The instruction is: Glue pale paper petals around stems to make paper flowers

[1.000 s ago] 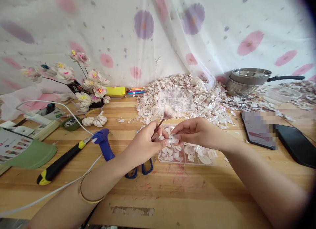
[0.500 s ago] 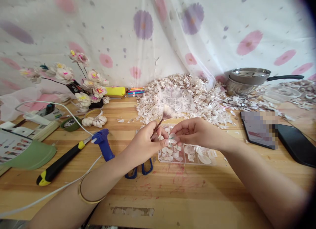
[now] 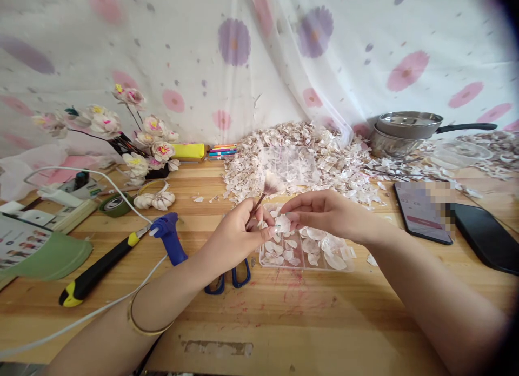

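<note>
My left hand [image 3: 241, 231] is closed around the thin dark handle of a brush-like piece [image 3: 271, 185], whose pale, fluffy end points up and away. A whitish, papery garlic-skin petal [image 3: 283, 223] lies between my left thumb and the fingers of my right hand. Thumb and fingers of my right hand [image 3: 320, 215] pinch at the petal's right edge. Just below both hands is a clear compartment box [image 3: 300, 266] with several loose petals in it, partly hidden by the hands. Blue-handled scissors [image 3: 241, 274] lie half under my left wrist.
A heap of garlic skins [image 3: 247, 173] lies behind, with a clear divided tray [image 3: 287, 162] on it. At left are a blue glue gun [image 3: 168, 236], a black-yellow knife [image 3: 99, 268], garlic bulbs [image 3: 162, 199] and petal flowers [image 3: 156, 146]. Phones [image 3: 421, 214] and pans [image 3: 407, 133] stand right.
The petal between my hands has turned and shows flatter and wider. My right fingers have lifted and shifted slightly. My left hand keeps its hold on the brush-like piece.
</note>
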`<state>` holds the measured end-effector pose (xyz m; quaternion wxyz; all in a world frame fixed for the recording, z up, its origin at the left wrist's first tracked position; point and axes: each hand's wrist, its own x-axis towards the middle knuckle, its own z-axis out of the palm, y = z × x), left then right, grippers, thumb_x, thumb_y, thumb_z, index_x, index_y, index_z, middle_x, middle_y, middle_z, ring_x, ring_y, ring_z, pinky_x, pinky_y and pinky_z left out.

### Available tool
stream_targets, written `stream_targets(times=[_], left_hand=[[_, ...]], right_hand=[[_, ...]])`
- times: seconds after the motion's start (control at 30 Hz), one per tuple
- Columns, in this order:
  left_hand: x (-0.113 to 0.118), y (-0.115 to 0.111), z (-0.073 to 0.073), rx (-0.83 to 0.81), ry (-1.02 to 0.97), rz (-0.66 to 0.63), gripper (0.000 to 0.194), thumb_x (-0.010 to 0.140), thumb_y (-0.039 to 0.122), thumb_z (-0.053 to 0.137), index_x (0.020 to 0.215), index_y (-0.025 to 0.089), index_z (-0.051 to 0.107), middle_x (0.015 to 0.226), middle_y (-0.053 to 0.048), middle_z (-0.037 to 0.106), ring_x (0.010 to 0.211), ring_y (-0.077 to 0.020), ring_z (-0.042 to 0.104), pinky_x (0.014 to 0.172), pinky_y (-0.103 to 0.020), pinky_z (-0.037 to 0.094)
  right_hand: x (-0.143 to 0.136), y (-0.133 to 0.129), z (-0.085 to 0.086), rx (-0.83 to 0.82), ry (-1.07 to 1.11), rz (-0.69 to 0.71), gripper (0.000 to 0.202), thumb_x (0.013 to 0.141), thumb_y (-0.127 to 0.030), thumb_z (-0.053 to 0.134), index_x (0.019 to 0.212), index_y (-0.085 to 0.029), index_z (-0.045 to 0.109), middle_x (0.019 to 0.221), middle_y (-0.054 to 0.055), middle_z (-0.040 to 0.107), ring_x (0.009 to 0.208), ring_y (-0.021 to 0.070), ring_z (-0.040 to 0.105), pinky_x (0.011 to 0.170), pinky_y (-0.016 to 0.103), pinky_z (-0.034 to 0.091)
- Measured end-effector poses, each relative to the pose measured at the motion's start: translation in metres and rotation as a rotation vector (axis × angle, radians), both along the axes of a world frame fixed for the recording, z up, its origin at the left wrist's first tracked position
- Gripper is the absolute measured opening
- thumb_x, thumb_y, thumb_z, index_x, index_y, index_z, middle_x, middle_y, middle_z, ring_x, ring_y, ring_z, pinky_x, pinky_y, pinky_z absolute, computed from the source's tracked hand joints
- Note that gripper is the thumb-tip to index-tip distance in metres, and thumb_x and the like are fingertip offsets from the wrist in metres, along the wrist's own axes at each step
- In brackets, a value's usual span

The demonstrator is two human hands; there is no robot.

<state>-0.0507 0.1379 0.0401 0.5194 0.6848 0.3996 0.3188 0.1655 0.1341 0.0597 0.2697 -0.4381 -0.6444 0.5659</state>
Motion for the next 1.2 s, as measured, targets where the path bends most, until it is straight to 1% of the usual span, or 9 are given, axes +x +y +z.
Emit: stream_targets(times=[0.13,0.37,0.53,0.63,0.7,0.8,0.9,1.07,1.2], left_hand=[[0.000,-0.001,0.000,0.024,0.008,0.024,0.029,0.077,0.019,0.063,0.072,0.022,0.035,0.080,0.005,0.058,0.057,-0.0067,0.034,0.054,-0.022,0.031],[0.001,-0.001,0.002,0.037,0.026,0.019,0.028,0.079,0.019,0.063,0.073,0.021,0.035,0.082,0.005,0.059,0.054,-0.0055,0.032,0.052,-0.021,0.030],[0.001,-0.003,-0.001,0.025,-0.039,-0.013,0.021,0.087,0.036,0.061,0.087,0.020,0.047,0.086,0.002,0.057,0.050,-0.0048,0.034,0.046,-0.021,0.028],[0.001,-0.003,-0.004,0.010,-0.177,-0.049,0.037,0.095,0.054,0.041,0.097,0.020,0.054,0.079,0.001,0.058,0.043,-0.0051,0.032,0.039,-0.022,0.024],[0.000,-0.004,-0.005,-0.008,-0.245,-0.075,0.044,0.096,0.058,0.037,0.096,0.019,0.056,0.069,0.002,0.056,0.041,-0.0061,0.031,0.037,-0.023,0.022],[-0.004,-0.007,-0.007,0.040,-0.257,-0.089,0.038,0.093,0.056,0.047,0.089,0.020,0.060,0.059,0.003,0.052,0.045,-0.0086,0.039,0.041,-0.022,0.029],[-0.010,-0.008,-0.010,0.150,-0.228,-0.083,0.034,0.089,0.053,0.056,0.079,0.021,0.063,0.064,0.000,0.056,0.054,-0.0117,0.048,0.049,-0.025,0.040],[-0.009,-0.007,-0.012,0.312,-0.148,-0.126,0.041,0.091,0.055,0.049,0.072,0.022,0.065,0.072,-0.005,0.062,0.066,-0.0187,0.056,0.060,-0.032,0.046],[-0.006,-0.006,-0.010,0.445,-0.143,-0.153,0.033,0.094,0.044,0.050,0.074,0.024,0.066,0.071,-0.004,0.064,0.068,-0.0189,0.057,0.067,-0.033,0.046]], right_hand=[[-0.007,0.000,-0.009,-0.072,0.054,-0.012,0.024,0.081,-0.035,0.069,0.098,-0.019,0.069,0.092,0.003,0.073,0.077,0.0127,0.065,0.066,0.024,0.048],[-0.008,-0.001,-0.014,-0.068,0.047,-0.090,0.020,0.075,-0.034,0.073,0.088,-0.019,0.072,0.079,0.002,0.074,0.070,0.0141,0.067,0.062,0.025,0.050],[-0.001,-0.002,0.000,-0.036,0.012,-0.149,0.019,0.075,-0.034,0.075,0.088,-0.020,0.073,0.081,0.002,0.076,0.073,0.0148,0.069,0.069,0.027,0.054],[0.009,-0.004,0.011,0.010,-0.037,-0.262,0.024,0.070,-0.037,0.079,0.088,-0.022,0.075,0.084,0.003,0.077,0.079,0.0189,0.072,0.073,0.031,0.057],[0.017,-0.005,0.019,0.041,-0.041,-0.315,0.025,0.067,-0.038,0.081,0.087,-0.023,0.075,0.083,0.003,0.077,0.079,0.0203,0.073,0.073,0.033,0.058],[0.029,-0.010,0.029,0.084,-0.030,-0.358,0.029,0.065,-0.041,0.082,0.087,-0.024,0.076,0.083,0.003,0.077,0.082,0.0212,0.073,0.075,0.032,0.059],[0.038,-0.018,0.039,0.155,-0.052,-0.373,0.034,0.064,-0.047,0.083,0.089,-0.025,0.076,0.084,0.003,0.078,0.082,0.0212,0.074,0.074,0.031,0.060],[0.041,-0.033,0.050,0.330,-0.113,-0.387,0.034,0.067,-0.055,0.078,0.085,-0.026,0.077,0.079,0.003,0.077,0.073,0.0201,0.072,0.061,0.028,0.058],[0.033,-0.041,0.052,0.405,-0.170,-0.352,0.033,0.071,-0.056,0.075,0.084,-0.026,0.078,0.075,0.003,0.076,0.064,0.0192,0.069,0.049,0.027,0.052]])
